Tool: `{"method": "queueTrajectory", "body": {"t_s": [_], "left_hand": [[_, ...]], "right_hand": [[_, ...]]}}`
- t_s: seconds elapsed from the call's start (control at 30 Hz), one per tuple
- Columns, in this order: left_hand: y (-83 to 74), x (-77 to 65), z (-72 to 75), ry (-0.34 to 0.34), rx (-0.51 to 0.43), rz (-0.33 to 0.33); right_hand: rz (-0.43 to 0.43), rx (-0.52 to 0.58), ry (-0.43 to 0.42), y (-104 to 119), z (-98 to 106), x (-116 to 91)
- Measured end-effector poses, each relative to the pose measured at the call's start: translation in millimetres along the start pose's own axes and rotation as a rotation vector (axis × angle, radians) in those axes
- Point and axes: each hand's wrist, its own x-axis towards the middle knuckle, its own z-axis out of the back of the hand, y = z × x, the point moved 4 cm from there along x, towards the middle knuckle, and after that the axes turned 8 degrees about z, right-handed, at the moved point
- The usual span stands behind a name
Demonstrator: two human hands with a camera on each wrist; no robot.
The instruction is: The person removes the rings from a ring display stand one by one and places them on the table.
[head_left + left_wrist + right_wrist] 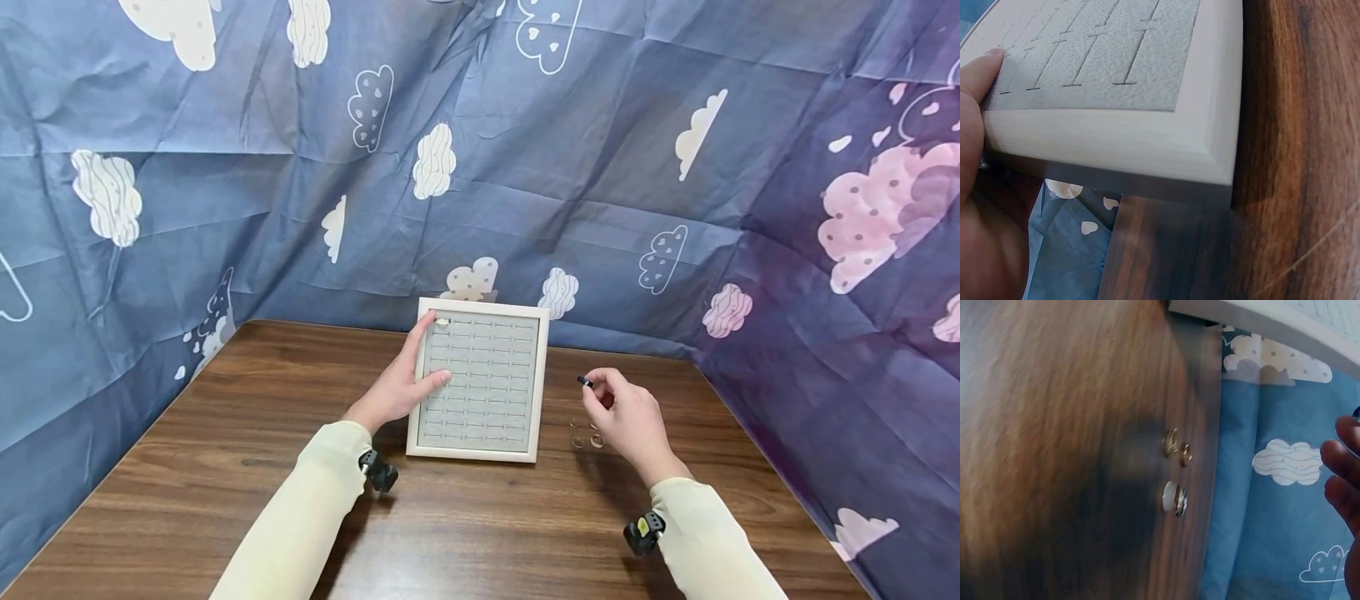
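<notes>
A ring display tray (472, 456) stands propped up on the table, with a white frame and a grey padded face cut by rows of slits. My left hand (393, 388) grips its left side, the thumb lying over the front face. In the top left slot sits a pale ring (442, 322). To the right of the tray, my right hand (633, 423) pinches a small black ring (584, 381) between thumb and fingertips, above the table. Several loose rings (1172, 443), gold and silver coloured, stand on the table below that hand.
The wooden table (480, 533) ends in front of a blue cloth backdrop (495, 167) with cloud prints, which also runs along the right side. Each wrist wears a small black camera, one on the left (378, 472) and one on the right (643, 533).
</notes>
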Motion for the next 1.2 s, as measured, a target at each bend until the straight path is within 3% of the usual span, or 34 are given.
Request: {"method": "queueTrajectory", "body": {"t_s": [0.2,0.5,1.2], "left_hand": [[0.6,1.4,-0.1,-0.003,0.004,0.009],[-3.5,0.5,-0.3,-0.003,0.004,0.026],[-1.6,-0.2,-0.6,-0.004,0.017,0.021]], "right_hand": [[0.021,-0.005,0.084,-6,-2,-9],[-0.013,0.018,0.33,-11,-7,-20],[-0.036,0.104,0.706,-20,-20,-49]]}}
